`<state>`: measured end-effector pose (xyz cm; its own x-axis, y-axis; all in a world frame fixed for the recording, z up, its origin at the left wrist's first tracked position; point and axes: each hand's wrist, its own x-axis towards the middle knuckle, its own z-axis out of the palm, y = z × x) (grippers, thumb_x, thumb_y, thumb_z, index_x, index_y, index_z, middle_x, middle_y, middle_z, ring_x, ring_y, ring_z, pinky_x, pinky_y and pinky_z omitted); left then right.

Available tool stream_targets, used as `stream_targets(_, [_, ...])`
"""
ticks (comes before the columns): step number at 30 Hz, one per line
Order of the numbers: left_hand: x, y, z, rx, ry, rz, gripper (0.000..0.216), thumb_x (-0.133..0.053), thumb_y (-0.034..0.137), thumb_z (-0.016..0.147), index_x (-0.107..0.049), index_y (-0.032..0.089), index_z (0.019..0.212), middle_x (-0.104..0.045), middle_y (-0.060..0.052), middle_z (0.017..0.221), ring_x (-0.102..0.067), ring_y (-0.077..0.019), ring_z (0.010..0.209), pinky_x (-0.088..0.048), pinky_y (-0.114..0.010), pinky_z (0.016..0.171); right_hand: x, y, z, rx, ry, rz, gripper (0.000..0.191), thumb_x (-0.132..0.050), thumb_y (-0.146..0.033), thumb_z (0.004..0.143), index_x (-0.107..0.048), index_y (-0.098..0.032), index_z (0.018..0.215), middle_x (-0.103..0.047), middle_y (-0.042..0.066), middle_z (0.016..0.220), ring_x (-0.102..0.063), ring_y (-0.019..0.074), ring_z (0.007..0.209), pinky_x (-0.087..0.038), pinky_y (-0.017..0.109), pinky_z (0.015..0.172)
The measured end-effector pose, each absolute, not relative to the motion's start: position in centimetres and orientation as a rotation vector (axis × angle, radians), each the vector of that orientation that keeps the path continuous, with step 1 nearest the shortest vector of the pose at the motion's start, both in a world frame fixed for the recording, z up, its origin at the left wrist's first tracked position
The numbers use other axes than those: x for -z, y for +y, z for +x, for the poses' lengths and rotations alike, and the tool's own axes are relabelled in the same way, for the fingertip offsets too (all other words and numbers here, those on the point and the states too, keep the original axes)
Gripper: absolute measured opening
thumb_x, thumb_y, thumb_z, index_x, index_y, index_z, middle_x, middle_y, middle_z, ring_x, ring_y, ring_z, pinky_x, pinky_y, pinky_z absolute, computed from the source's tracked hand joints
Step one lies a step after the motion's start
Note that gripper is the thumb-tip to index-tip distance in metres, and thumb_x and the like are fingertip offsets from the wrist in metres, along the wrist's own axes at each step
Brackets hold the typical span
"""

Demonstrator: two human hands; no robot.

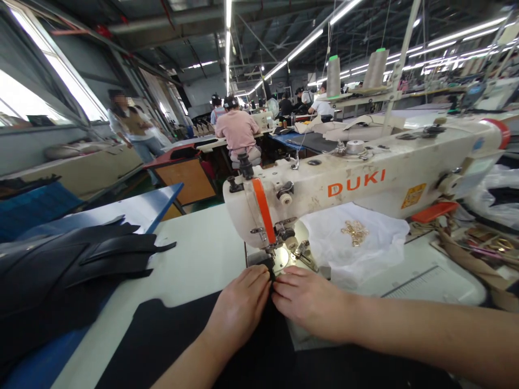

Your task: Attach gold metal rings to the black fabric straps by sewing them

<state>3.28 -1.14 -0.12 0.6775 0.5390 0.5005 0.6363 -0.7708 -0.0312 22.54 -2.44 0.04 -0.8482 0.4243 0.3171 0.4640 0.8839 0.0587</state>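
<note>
A white sewing machine (pixel 360 175) marked DUKI stands before me, its lamp lighting the needle plate (pixel 283 258). My left hand (pixel 242 302) is closed on the edge of a black fabric piece (pixel 174 329), just in front of the presser foot (pixel 271 253). From the other side my right hand (pixel 310 302) pinches the same black edge, its fingertips nearly meeting the left ones. The fabric spreads left and down toward me, partly hidden beneath both forearms. Whether the needle is in the fabric I cannot tell.
Small gold-coloured metal pieces (pixel 354 232) lie on a white cloth (pixel 324 224) right of the needle. Black stitched pieces (pixel 73 259) are heaped at the left. An orange tray (pixel 434 212) sits under the machine arm. Several people (pixel 238 129) work farther back.
</note>
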Motion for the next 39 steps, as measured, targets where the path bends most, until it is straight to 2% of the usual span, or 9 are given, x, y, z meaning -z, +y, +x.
stream_targets(11, [0.2, 0.5, 4.2, 0.733, -0.995, -2.69, 0.024, -0.039, 0.015, 0.091, -0.063, 0.011, 0.095, -0.069, -0.012, 0.095, -0.065, -0.0213, 0.091, -0.057, -0.037, 0.083, 0.1, 0.3, 23.7, 0.135, -2.775, -0.655, 0.015, -0.046, -0.017, 0.091, -0.061, -0.015, 0.091, -0.064, 0.006, 0.102, -0.052, 0.0193, 0.106, -0.034, 0.036, 0.103])
stream_targets(24, [0.6, 1.2, 3.9, 0.747, -0.995, -2.722, 0.021, -0.043, 0.015, 0.09, -0.062, 0.012, 0.099, -0.068, -0.011, 0.099, -0.064, -0.0215, 0.095, -0.056, -0.038, 0.087, -0.3, 0.6, 23.8, 0.113, -2.783, -0.68, 0.012, -0.048, -0.017, 0.091, -0.059, -0.014, 0.092, -0.062, 0.006, 0.1, -0.052, 0.0194, 0.104, -0.038, 0.034, 0.099])
stream_targets(39, [0.2, 1.5, 4.1, 0.807, -0.947, -2.713, 0.022, -0.042, 0.015, 0.091, -0.063, 0.012, 0.095, -0.069, -0.01, 0.093, -0.065, -0.0198, 0.09, -0.056, -0.034, 0.085, -0.1, 0.8, 23.7, 0.129, -2.791, -0.691, 0.01, -0.047, -0.016, 0.091, -0.057, -0.014, 0.088, -0.059, 0.005, 0.093, -0.053, 0.0192, 0.094, -0.043, 0.029, 0.091])
